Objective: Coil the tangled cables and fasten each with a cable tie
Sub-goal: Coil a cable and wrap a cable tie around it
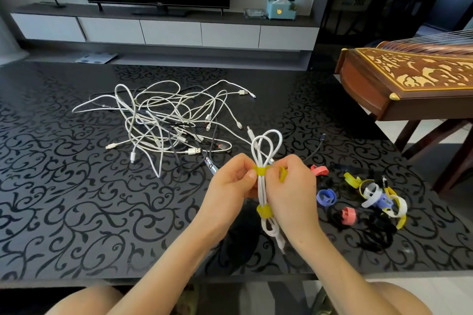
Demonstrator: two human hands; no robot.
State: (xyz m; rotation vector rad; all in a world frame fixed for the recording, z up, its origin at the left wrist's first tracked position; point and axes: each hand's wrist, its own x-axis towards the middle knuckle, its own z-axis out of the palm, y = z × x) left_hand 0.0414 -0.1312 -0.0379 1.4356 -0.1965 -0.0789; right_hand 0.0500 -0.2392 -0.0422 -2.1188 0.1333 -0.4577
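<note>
Both hands are clenched on one coiled white cable, held upright just above the black patterned table. Left hand pinches the upper yellow tie against the bundle with thumb and fingertips. Right hand grips the bundle from the other side, fingers curled round the strands; the loose tail of that tie shows at its knuckles. Below the grip a lower yellow tie is wrapped tight round the strands, with short loops and a plug hanging beneath it. Above the grip the cable's loops stand free. Beyond the left hand, well apart, lies the tangled heap of cables, mostly white with some dark ones, plugs scattered at its edges. Just right of the right hand lie loose ties in pink, blue, yellow, white and black, curled on the table. Far beyond the grip, on the television shelf, a light-blue box holds a dark upright cylinder at its right end; a clear dish touches its left side, contents not discernible. A wooden zither stands far right of the grip.
</note>
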